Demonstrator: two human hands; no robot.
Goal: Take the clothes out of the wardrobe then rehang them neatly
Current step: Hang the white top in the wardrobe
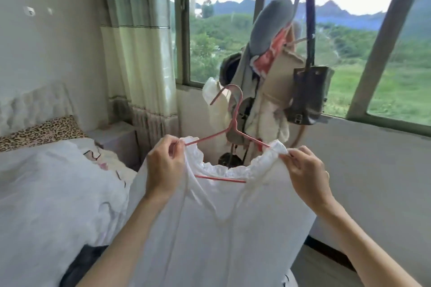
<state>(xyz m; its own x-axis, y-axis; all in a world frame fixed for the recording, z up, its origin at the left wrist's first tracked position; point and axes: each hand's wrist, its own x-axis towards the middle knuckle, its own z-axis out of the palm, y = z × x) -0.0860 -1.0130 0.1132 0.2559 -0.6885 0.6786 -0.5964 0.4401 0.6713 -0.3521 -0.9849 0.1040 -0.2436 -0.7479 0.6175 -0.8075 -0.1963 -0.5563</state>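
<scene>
A: Position of the garment being noted. The white garment point(217, 228) is being held up in front of the window point(233, 37), above the edge of the bed point(46, 193), with the pink hanger point(229, 133) already threaded through its ruffled neckline point(224, 170).

B: And the grips?

A: The left hand point(163, 165) is being closed in a pinch on the left shoulder of the fabric, right where the hanger's arm end is sitting. The right hand point(305, 172) is being closed in a like pinch on the right shoulder ruffle. Whether the hanger wire itself is being caught under either pinch cannot be told.

B: Risks being logged?

A: Several, as judgement only. The neckline is looking wide and gathered; if one shoulder is being released before the fabric is seated over the hanger's end, that side is likely to be slid off and the garment left hanging crooked. The hook is being left free and unsupported, so the hanger may be tipped forward once the pinches are eased.

B: Anything nearby?

A: The loaded coat stand point(268, 72), with a dark bag point(307, 95) hanging on it, is standing just behind. The hook could be snagged on those items if the garment is being swung toward it. Thin fabric may also be strained if it is being pulled apart too firmly.
</scene>
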